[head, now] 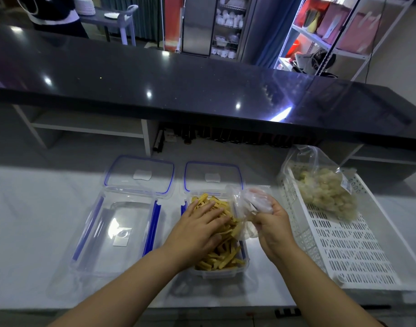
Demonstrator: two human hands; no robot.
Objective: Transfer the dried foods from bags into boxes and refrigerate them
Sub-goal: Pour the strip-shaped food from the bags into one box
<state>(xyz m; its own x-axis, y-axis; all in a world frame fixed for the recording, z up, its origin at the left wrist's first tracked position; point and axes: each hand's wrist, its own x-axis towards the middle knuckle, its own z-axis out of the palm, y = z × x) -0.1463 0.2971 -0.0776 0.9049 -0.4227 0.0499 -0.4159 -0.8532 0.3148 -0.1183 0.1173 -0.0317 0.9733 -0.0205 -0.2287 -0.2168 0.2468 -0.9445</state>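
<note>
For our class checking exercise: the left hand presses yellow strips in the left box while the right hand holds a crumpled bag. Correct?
No. Head view: the left hand presses yellow strips in the right box; the left box is empty.

A glossy black stone counter (131,74) runs across the room, spotted with reflections of ceiling lights. Beneath it sit white open shelves (84,127), at the back of a pale grey worktop (37,220). Beyond, a glass-fronted steel cabinet (228,27) holds white crockery. A dark blue curtain (269,31) hangs beside it. A white metal rack (329,43) stands on the right and a grey trolley (94,20) on the left.
</note>
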